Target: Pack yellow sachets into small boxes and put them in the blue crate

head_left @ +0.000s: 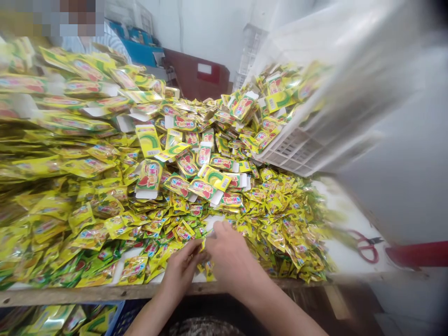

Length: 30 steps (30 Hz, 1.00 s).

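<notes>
My left hand (182, 267) and my right hand (229, 254) meet close together at the front edge of the table, over a heap of small yellow packets (285, 233). The fingers of both are bent and pinched together. A bit of yellow shows between them, but my own fingers cover most of it, so its kind is unclear. Green packets (94, 261) lie among the yellow ones to the left. Just beyond my hands is a pile of small yellow and green printed boxes (149, 177), several with white end flaps standing out.
At right, a white plastic crate (297, 149) lies tipped, with boxes spilling out. Red-handled scissors (367, 247) rest on the white tabletop (345, 200) near a red object (420, 254). Below the left edge sits a blue crate (117, 319) of packets. A person in a striped sleeve (114, 42) is behind the pile.
</notes>
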Available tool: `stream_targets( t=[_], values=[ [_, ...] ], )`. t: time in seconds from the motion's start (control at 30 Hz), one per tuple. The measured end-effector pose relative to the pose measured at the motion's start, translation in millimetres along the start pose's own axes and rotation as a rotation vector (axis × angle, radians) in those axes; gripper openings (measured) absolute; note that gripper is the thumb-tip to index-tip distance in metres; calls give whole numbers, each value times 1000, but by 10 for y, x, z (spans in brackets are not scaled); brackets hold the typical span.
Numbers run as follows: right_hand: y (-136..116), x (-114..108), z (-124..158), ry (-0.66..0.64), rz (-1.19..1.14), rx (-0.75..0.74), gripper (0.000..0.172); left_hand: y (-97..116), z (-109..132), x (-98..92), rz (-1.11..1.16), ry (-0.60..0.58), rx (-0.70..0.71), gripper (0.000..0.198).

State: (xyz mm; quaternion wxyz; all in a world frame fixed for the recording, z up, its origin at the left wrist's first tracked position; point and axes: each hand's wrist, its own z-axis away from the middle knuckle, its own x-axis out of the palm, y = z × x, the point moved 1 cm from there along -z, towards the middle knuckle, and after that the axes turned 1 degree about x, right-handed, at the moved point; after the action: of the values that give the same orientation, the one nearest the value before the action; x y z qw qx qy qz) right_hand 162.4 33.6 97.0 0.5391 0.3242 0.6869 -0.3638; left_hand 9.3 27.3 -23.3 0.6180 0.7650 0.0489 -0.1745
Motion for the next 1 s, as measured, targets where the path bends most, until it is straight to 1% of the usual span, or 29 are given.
stream_targets(
  t=[0.07,0.13,0.2,0.23,0.3,0.33,0.4,0.47,0.53,0.6,0.7,0.77,0.83,0.9,1.0],
  values=[
    [-20,-19,-29,-25,-4,-104,5,14,-7,16,90,-5,-12,22],
    [29,-38,-56,-30,-94,-132,17,25,-20,22,220,-9,-60,24],
    [138,-25,-89,4,-254,-113,28,31,-32,14,350,-10,-123,25],
    [203,4,-108,42,-333,-95,27,33,-37,7,403,-15,-149,26],
    [318,106,-142,130,-440,-78,16,36,-44,-6,471,-26,-188,27],
    [361,170,-154,167,-460,-84,10,37,-47,-10,487,-23,-202,28],
    [407,286,-160,201,-441,-114,10,44,-54,-14,506,-7,-215,32],
    [416,339,-149,188,-361,-133,15,60,-61,-8,519,-7,-215,35],
    [407,307,-131,136,-257,-116,18,81,-66,5,525,-42,-208,34],
    [383,211,-116,66,-173,-106,18,98,-67,18,490,-61,-195,32],
    [329,39,-107,-24,-105,-144,15,107,-60,22,319,-42,-154,29],
    [309,-45,-111,-59,-89,-160,12,107,-55,18,226,-33,-132,30],
    [319,-80,-117,-54,-110,-137,6,105,-53,14,203,-21,-141,30],
    [349,-44,-117,-5,-169,-102,1,102,-56,15,209,-15,-163,27],
    [386,148,-81,43,-236,-85,13,99,-70,33,232,-36,-187,29]
  ],
)
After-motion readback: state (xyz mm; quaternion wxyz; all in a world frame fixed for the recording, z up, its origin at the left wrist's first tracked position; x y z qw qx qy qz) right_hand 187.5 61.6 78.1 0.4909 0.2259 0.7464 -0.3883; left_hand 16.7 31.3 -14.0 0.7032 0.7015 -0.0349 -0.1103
